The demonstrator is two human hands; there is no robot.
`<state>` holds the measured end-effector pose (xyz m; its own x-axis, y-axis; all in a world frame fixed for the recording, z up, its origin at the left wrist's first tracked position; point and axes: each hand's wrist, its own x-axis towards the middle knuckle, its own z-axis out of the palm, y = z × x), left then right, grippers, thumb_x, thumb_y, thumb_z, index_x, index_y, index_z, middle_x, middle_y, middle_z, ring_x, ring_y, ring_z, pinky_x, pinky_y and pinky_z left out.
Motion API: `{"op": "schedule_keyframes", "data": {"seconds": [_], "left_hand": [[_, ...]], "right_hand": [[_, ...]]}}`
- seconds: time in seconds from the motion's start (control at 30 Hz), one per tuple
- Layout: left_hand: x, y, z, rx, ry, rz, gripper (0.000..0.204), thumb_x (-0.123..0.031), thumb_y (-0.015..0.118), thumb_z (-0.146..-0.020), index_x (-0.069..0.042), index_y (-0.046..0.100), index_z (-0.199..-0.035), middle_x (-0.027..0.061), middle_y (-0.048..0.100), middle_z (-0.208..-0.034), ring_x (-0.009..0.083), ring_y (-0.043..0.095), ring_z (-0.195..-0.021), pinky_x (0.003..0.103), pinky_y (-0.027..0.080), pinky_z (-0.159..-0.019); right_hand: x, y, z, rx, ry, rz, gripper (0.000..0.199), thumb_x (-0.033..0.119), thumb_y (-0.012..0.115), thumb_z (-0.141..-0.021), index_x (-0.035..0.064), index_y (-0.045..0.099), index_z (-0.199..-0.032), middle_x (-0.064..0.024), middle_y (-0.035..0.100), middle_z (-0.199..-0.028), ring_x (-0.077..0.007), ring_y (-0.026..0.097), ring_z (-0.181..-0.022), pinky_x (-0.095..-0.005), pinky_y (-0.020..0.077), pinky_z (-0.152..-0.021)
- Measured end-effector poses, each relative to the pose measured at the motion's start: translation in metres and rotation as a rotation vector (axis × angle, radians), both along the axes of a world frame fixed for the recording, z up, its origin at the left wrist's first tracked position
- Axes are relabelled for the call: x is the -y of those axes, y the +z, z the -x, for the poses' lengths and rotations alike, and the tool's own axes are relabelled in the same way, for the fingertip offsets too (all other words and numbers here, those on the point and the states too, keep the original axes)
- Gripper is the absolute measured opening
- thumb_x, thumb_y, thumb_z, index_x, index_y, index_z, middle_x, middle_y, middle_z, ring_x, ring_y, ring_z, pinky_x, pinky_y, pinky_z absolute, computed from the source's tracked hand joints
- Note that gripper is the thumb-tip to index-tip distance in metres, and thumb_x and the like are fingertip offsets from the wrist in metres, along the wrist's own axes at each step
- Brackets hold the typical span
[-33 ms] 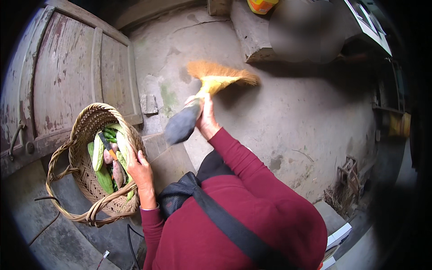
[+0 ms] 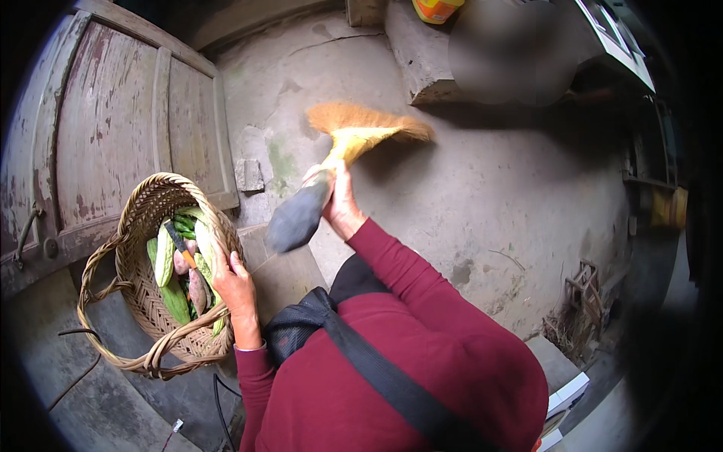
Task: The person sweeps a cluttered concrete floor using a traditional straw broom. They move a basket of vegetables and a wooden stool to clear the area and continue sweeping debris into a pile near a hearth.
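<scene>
My right hand (image 2: 340, 202) grips a short hand broom (image 2: 361, 129) by its neck. The straw-coloured bristles fan out over the concrete floor, and the dark handle end (image 2: 297, 218) points back toward me. My left hand (image 2: 236, 285) rests on the near rim of a woven basket (image 2: 143, 212) with a looped handle. Inside the basket lie green gourds (image 2: 167, 264), pinkish tubers (image 2: 197, 290) and a small tool with an orange and dark handle (image 2: 181, 245). My red sleeves and a black shoulder strap fill the lower middle.
A weathered wooden door (image 2: 113, 128) lies at the left, behind the basket. A concrete block (image 2: 425, 60) and an orange container (image 2: 437, 7) are at the top. A black cable (image 2: 75, 373) runs at the lower left. White boxes (image 2: 568, 395) sit at the lower right.
</scene>
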<state>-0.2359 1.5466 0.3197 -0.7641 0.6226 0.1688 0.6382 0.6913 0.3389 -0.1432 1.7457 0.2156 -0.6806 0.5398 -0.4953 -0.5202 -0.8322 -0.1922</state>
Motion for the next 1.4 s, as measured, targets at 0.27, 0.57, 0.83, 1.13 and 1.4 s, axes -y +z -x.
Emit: {"op": "schedule_keyframes", "data": {"seconds": [0.27,0.57,0.83,1.13,1.4], "left_hand": [[0.0,-0.003,0.001,-0.086,-0.025,0.044,0.042,-0.005,0.054,-0.079,0.004,0.044,-0.119,0.0253,0.055,-0.104,0.0381,0.053,-0.093,0.038,0.042,-0.08],[0.001,-0.007,0.0,-0.213,-0.075,0.049,0.046,-0.005,0.055,-0.078,-0.001,0.043,-0.122,0.0245,0.054,-0.107,0.0368,0.051,-0.099,0.037,0.04,-0.084],[0.009,-0.021,0.012,-0.372,-0.142,0.065,0.048,-0.007,0.056,-0.076,-0.003,0.044,-0.123,0.0219,0.057,-0.094,0.036,0.052,-0.082,0.039,0.04,-0.076],[0.011,-0.02,0.008,-0.3,-0.064,0.102,0.044,-0.008,0.056,-0.076,-0.001,0.047,-0.119,0.0245,0.059,-0.085,0.0381,0.057,-0.076,0.041,0.044,-0.068],[0.006,-0.029,0.012,-0.337,-0.049,0.095,0.045,-0.01,0.057,-0.075,-0.003,0.047,-0.118,0.0225,0.059,-0.082,0.0368,0.057,-0.074,0.042,0.045,-0.067]], "right_hand": [[-0.009,-0.038,0.002,0.21,0.162,0.279,0.024,0.01,0.058,-0.074,-0.0043,0.044,-0.087,-0.0176,0.052,-0.062,-0.0338,0.059,-0.06,-0.0429,0.0529,-0.057],[0.007,-0.129,-0.086,0.304,0.107,0.222,0.028,0.022,0.052,-0.08,0.0003,0.042,-0.094,-0.0117,0.052,-0.061,-0.0233,0.054,-0.05,-0.0338,0.0481,-0.044],[0.028,-0.076,-0.088,0.254,0.248,-0.058,0.028,0.008,0.06,-0.074,0.0038,0.041,-0.095,-0.0096,0.05,-0.062,-0.0223,0.054,-0.048,-0.0372,0.0478,-0.041],[0.006,-0.122,-0.27,0.193,0.116,0.035,0.029,0.023,0.052,-0.081,-0.0032,0.045,-0.091,-0.0117,0.054,-0.072,-0.0186,0.056,-0.059,-0.027,0.0502,-0.053],[0.063,-0.062,-0.306,0.533,-0.148,-0.012,0.033,0.014,0.059,-0.075,0.0064,0.038,-0.1,-0.0119,0.052,-0.061,-0.0234,0.053,-0.046,-0.0365,0.0484,-0.042]]}}
